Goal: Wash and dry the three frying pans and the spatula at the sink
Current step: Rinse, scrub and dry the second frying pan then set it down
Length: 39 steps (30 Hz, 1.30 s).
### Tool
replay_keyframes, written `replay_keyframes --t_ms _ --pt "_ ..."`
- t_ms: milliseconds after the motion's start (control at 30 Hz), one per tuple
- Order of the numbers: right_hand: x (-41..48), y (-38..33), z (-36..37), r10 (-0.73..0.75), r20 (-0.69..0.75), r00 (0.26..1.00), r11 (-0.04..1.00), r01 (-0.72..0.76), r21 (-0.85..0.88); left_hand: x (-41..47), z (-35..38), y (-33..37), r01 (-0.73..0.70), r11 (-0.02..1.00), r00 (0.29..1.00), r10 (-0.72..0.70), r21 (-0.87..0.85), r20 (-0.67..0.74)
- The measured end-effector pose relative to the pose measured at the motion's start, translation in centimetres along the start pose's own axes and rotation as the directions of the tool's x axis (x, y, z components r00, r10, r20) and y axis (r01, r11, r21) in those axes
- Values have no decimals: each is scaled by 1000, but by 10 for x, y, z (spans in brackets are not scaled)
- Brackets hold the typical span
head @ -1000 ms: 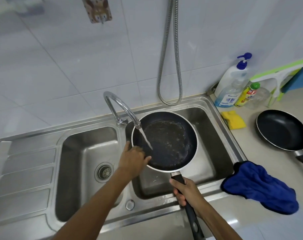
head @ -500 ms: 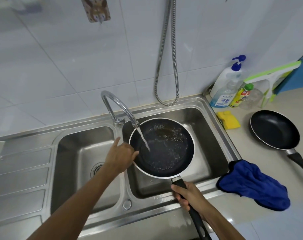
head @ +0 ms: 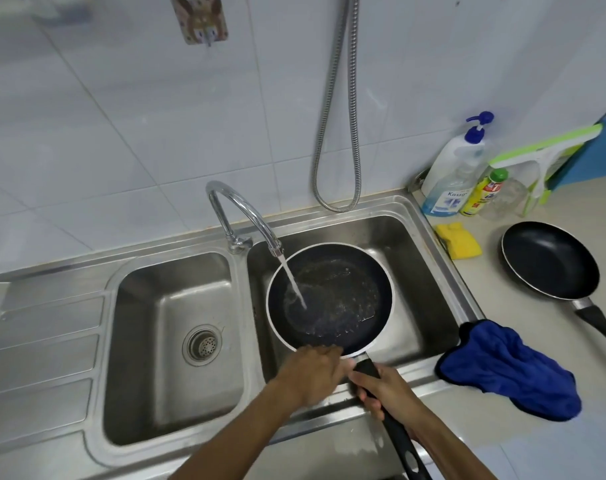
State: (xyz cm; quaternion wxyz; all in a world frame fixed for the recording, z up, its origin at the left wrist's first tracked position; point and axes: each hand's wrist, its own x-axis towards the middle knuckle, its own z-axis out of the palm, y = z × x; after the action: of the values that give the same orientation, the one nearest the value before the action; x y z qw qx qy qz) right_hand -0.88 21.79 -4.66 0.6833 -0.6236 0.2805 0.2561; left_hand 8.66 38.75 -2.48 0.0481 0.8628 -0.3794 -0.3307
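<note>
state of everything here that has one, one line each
faucet: running
held pan: level under the stream, wet inside
right hand: grips that pan's handle
left hand: on its near rim, blurred
second pan: upright on the counter
blue cloth: crumpled, lying loose

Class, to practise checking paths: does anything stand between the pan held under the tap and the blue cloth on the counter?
Nothing visible does. The pan, gripped by the right hand over the right basin, is parted from the blue cloth only by the sink's rim.
</note>
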Motion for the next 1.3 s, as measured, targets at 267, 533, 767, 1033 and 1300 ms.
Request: replay_keyframes --t_ms 267,533,767,1033,1300 --pt "-8 -8 -5 -2 -26 1000 1000 2 26 6 -4 -43 131 991 991 -131 1 10" --pt "7 -7 18 79 -35 996 990 -74 117 -25 -7 -88 187 965 913 -239 -183 -330" --pt "3 5 33 13 57 998 998 -17 61 -48 -28 -135 157 864 554 -479 -479 -681" --pt "18 7 40 81 -28 996 969 -72 236 -38 -94 -169 295 827 571 -554 -479 -606" --pt "-4 -2 49 33 -56 998 975 -20 223 0 -133 -170 313 937 743 -344 -156 -575"
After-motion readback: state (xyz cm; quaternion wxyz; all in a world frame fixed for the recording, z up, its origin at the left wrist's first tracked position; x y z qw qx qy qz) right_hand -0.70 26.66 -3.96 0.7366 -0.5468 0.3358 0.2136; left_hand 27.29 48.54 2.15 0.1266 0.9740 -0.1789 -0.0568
